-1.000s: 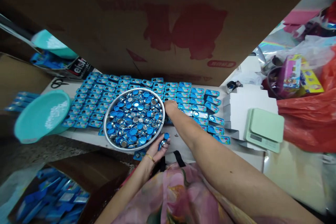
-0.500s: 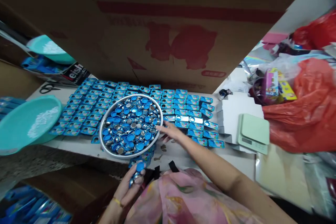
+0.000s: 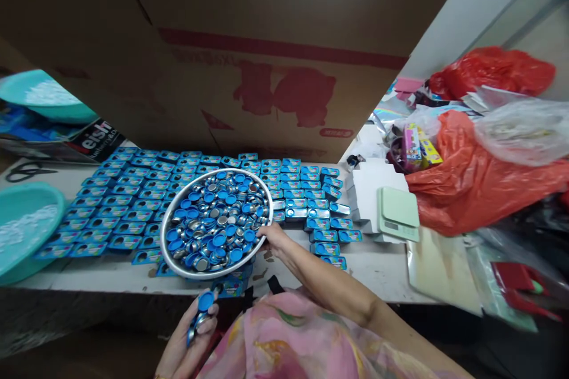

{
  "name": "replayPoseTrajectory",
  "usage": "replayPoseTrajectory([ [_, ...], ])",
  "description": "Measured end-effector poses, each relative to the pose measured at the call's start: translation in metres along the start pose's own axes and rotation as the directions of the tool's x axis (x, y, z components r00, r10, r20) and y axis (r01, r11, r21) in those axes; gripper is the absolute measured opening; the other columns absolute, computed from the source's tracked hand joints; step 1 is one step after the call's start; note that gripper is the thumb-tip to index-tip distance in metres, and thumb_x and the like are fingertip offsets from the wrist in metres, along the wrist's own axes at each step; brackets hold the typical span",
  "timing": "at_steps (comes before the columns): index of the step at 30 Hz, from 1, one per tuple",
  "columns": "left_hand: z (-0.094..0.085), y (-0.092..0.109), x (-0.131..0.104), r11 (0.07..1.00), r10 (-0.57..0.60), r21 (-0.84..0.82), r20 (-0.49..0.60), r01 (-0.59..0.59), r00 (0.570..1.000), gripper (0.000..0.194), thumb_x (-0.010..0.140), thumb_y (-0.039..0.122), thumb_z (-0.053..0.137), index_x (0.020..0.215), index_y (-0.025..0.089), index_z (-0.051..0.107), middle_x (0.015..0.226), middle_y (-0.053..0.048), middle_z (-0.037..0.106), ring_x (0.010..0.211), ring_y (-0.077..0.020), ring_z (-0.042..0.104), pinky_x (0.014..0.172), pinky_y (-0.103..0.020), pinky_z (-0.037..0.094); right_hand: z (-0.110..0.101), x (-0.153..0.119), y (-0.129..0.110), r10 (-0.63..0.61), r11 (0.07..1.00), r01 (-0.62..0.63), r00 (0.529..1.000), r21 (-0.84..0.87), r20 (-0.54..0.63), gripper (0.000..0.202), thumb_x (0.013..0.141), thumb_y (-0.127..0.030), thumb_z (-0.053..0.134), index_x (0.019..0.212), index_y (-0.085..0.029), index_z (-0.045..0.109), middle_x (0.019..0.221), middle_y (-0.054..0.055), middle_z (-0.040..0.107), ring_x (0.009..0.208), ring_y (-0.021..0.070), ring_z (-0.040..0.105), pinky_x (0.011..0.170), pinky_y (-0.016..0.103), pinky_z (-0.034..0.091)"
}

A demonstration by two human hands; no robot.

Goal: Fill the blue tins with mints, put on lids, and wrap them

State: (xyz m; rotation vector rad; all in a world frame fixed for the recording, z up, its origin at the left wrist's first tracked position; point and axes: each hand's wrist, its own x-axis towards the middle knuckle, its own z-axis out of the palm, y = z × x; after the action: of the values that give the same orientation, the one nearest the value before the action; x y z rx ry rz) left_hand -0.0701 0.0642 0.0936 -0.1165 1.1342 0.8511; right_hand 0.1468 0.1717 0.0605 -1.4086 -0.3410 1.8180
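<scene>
"Left hand [image 3: 192, 331]?"
"Fingers curled around blue-and-silver discs [image 3: 205, 301], near the table [image 3: 373, 266] edge."
"Right hand [image 3: 272, 237]?"
"Fingertips at the rim of the disc-filled metal basin [image 3: 163, 231]; whether they're pinching, I can't tell."

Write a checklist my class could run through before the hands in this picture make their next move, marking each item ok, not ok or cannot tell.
1. Left hand holds metal discs: ok.
2. Right hand is at the metal bowl's rim: ok.
3. Bowl stands wholly on bare tabletop: cannot tell, its underside is hidden.
4. Blue boxes all sit in straight rows: not ok, some at the right are askew.
5. Scissors lie away from both hands: ok.
6. Green scale shows a reading: cannot tell, too small.
</scene>
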Motion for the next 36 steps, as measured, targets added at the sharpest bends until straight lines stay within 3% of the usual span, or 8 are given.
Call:
replayPoseTrajectory([
  [9, -0.002, 0.014, 0.013, 1.000, -0.009, 0.009, 0.151, 0.007, 0.988, 0.012, 0.076, 0.010, 0.050, 0.086, 0.014, 0.054, 0.069, -0.003, 0.051, 0.049, -0.0055, 0.045, 0.038, -0.014, 0.038, -0.117, -0.074, -0.007, -0.164, 0.945, 0.245, 0.928, 0.217, -0.333, 0.013, 0.053, -0.017, 0.058, 0.059, -0.017, 0.046, 0.045, -0.005, 0.051, 0.040, 0.0103, 0.049, 0.039, 0.023, 0.046],
  [14, -0.007, 0.014, 0.022, 1.000, -0.013, -0.001, 0.217, 0.013, 0.976, 0.011, 0.076, 0.011, 0.051, 0.087, 0.013, 0.054, 0.070, -0.004, 0.053, 0.055, -0.0084, 0.051, 0.038, -0.015, 0.038, -0.166, -0.076, -0.008, -0.157, 0.891, 0.317, 0.887, 0.326, -0.433, 0.011, 0.055, -0.012, 0.056, 0.057, -0.017, 0.046, 0.047, -0.003, 0.054, 0.043, 0.0108, 0.052, 0.035, 0.019, 0.043],
  [18, -0.004, 0.006, 0.031, 1.000, 0.008, -0.025, 0.255, -0.002, 0.967, 0.015, 0.076, 0.013, 0.053, 0.091, 0.012, 0.055, 0.071, -0.005, 0.054, 0.059, -0.0090, 0.053, 0.039, -0.013, 0.038, -0.179, -0.063, -0.007, -0.163, 0.901, 0.317, 0.880, 0.296, -0.445, 0.010, 0.057, -0.011, 0.053, 0.062, -0.018, 0.048, 0.056, -0.001, 0.060, 0.051, 0.0128, 0.058, 0.039, 0.019, 0.046],
  [23, 0.016, -0.007, 0.035, 0.999, 0.043, -0.043, 0.290, -0.032, 0.956, 0.013, 0.074, 0.014, 0.057, 0.087, 0.012, 0.055, 0.071, -0.005, 0.055, 0.062, -0.0093, 0.055, 0.040, -0.012, 0.037, -0.160, -0.061, 0.003, -0.231, 0.909, 0.352, 0.871, 0.224, -0.433, 0.011, 0.064, -0.025, 0.057, 0.073, -0.021, 0.052, 0.069, 0.000, 0.063, 0.068, 0.0167, 0.062, 0.058, 0.030, 0.054],
  [26, 0.032, -0.015, 0.037, 0.998, 0.070, -0.030, 0.304, -0.064, 0.950, 0.011, 0.073, 0.016, 0.059, 0.084, 0.012, 0.055, 0.073, -0.005, 0.056, 0.063, -0.0091, 0.055, 0.040, -0.012, 0.038, -0.133, -0.077, 0.019, -0.280, 0.932, 0.338, 0.901, 0.131, -0.331, 0.032, 0.070, -0.045, 0.054, 0.094, -0.024, 0.052, 0.090, 0.004, 0.063, 0.083, 0.0188, 0.062, 0.062, 0.032, 0.054],
  [30, 0.054, -0.031, 0.045, 0.992, 0.075, 0.075, 0.300, -0.102, 0.951, 0.020, 0.071, 0.020, 0.062, 0.088, 0.013, 0.054, 0.078, -0.007, 0.058, 0.062, -0.0096, 0.056, 0.039, -0.012, 0.037, -0.087, -0.095, 0.038, -0.265, 0.960, 0.254, 0.960, -0.116, -0.088, 0.038, 0.071, -0.049, 0.053, 0.102, -0.027, 0.053, 0.092, 0.004, 0.061, 0.071, 0.0167, 0.061, 0.054, 0.029, 0.051],
  [33, 0.065, -0.042, 0.053, 0.977, 0.044, 0.187, 0.304, -0.105, 0.952, 0.025, 0.069, 0.022, 0.064, 0.090, 0.015, 0.053, 0.074, -0.004, 0.058, 0.059, -0.0098, 0.057, 0.038, -0.012, 0.036, -0.053, -0.092, 0.037, -0.358, 0.823, 0.401, 0.916, -0.402, 0.180, 0.030, 0.070, -0.043, 0.055, 0.097, -0.031, 0.060, 0.090, 0.002, 0.060, 0.072, 0.0185, 0.058, 0.056, 0.032, 0.050],
  [36, 0.069, -0.037, 0.062, 0.966, 0.026, 0.233, 0.332, -0.108, 0.943, 0.025, 0.069, 0.024, 0.065, 0.088, 0.016, 0.051, 0.070, -0.003, 0.057, 0.058, -0.0098, 0.057, 0.038, -0.012, 0.036, -0.029, -0.074, 0.030, -0.467, 0.618, 0.546, 0.834, -0.566, 0.293, 0.014, 0.068, -0.035, 0.058, 0.080, -0.035, 0.065, 0.082, -0.001, 0.059, 0.079, 0.0205, 0.057, 0.070, 0.034, 0.048],
])
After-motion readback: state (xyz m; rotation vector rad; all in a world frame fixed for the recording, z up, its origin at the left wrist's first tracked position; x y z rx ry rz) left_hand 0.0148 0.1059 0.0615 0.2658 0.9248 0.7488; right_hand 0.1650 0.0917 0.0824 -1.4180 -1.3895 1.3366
